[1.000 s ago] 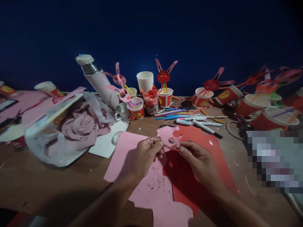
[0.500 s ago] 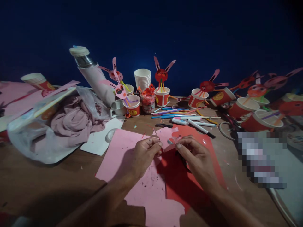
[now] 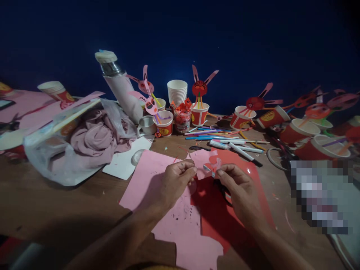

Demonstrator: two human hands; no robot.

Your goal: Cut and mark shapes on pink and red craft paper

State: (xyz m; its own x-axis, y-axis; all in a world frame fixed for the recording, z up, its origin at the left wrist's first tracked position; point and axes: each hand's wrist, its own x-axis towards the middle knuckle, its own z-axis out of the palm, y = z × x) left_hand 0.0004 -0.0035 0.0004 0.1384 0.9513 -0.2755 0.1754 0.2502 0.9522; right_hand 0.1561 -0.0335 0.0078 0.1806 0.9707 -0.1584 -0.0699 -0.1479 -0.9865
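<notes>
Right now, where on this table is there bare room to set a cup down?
The table is bare near left, between the plastic bag and the pink sheet, and a narrower strip right of the red sheet. The back is crowded with paper cups and pens; the left hand and right hand hold the pink cut-out mid-table.

Pink paper scrap [image 3: 203, 160], red sheet [image 3: 225, 213], pink sheet [image 3: 157, 180], red cups [image 3: 199, 114].

One head-worn camera looks forward and down, close over the cluttered table [image 3: 56, 202].
</notes>
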